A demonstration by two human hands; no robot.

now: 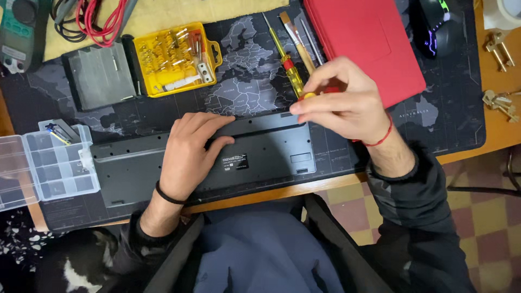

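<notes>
A black keyboard (271, 154) lies face down on a dark map-printed desk mat (249, 81), its back panel with a small label facing up. My left hand (187, 154) rests flat on the middle of that panel, fingers spread toward its far edge. My right hand (342, 103) hovers over the keyboard's right far corner, fingers pinched around the red-and-yellow handle of a small screwdriver (312, 93). A longer yellow-handled screwdriver (287, 62) and a thin brush (296, 38) lie on the mat just beyond my right hand.
An open yellow bit set (173, 59) with its grey lid (100, 76) sits far left. A clear compartment box (46, 165) stands at the left edge. A red notebook (363, 43), a mouse (439, 27), loose keys (499, 100), a multimeter (19, 32) with leads lie around.
</notes>
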